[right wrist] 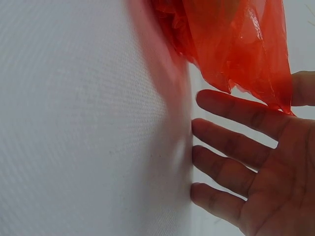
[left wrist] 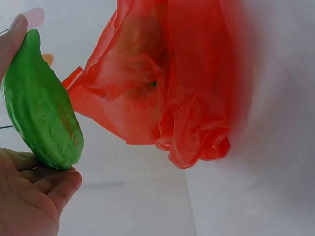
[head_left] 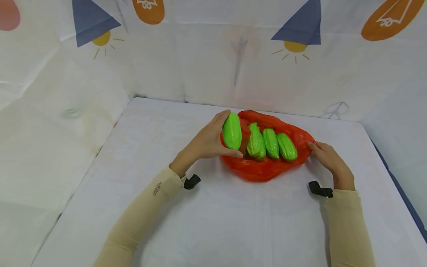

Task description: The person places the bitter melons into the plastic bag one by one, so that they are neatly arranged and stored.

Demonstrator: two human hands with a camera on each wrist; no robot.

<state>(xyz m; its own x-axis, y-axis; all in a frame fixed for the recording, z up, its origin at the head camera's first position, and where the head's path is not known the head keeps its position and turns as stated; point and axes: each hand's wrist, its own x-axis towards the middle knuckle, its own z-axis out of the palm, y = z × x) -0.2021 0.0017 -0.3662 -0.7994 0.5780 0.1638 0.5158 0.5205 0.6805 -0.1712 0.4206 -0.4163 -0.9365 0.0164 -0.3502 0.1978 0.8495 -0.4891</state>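
Note:
My left hand (head_left: pixel 211 140) grips a bright green ridged gourd (head_left: pixel 231 131), thumb at one end and fingers at the other. In the left wrist view this gourd (left wrist: pixel 43 105) is raised beside a red plastic bag (left wrist: pixel 142 83), one end tapering to a curved tip. The bag (head_left: pixel 261 175) lies spread on the table with its mouth facing up. Several similar green gourds (head_left: pixel 271 143) lie side by side inside it. At the bag's right edge, my right hand (head_left: pixel 330 158) pinches the plastic between thumb and index finger; its other fingers (right wrist: pixel 231 142) are extended near the tabletop.
A white-covered table (head_left: pixel 233 222) carries the bag near its back edge. White sheeting (head_left: pixel 207 66) with printed lamp and bulb shapes hangs behind it, and more sheeting stands along the left and right. A dark wrist mount (head_left: pixel 192 181) sticks out from the left sleeve, another (head_left: pixel 320 189) from the right.

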